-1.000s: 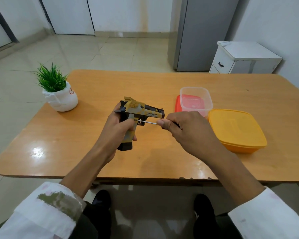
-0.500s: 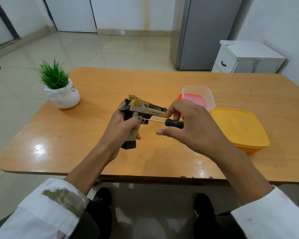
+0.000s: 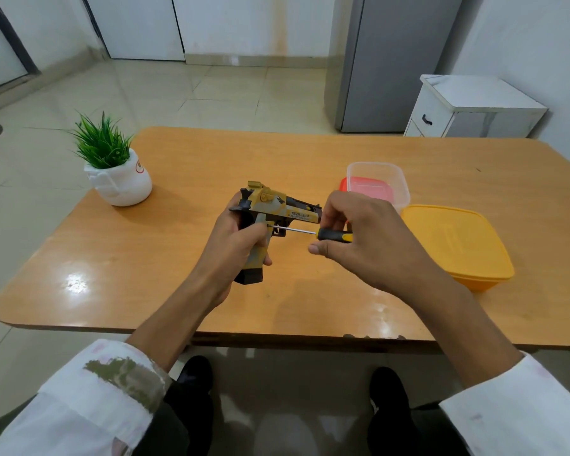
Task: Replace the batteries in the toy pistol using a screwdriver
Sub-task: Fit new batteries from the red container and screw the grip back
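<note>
My left hand (image 3: 234, 245) grips the handle of a yellow and black toy pistol (image 3: 277, 209), holding it above the wooden table (image 3: 178, 258) with the barrel pointing right. My right hand (image 3: 362, 238) holds a screwdriver (image 3: 313, 232) with a black and yellow handle. Its thin metal shaft runs left, and the tip sits against the pistol's side just above the grip, near the trigger. The back end of the screwdriver handle is hidden inside my fingers.
A small potted green plant (image 3: 116, 169) in a white pot stands at the table's left. A clear plastic container (image 3: 379, 182) on a red lid and a closed yellow box (image 3: 454, 241) sit on the right. A white cabinet (image 3: 468, 110) stands beyond the table.
My right hand has shifted its hold back along the screwdriver, so more of the handle shows. The tip stays at the pistol's side. The left hand keeps the pistol steady.
</note>
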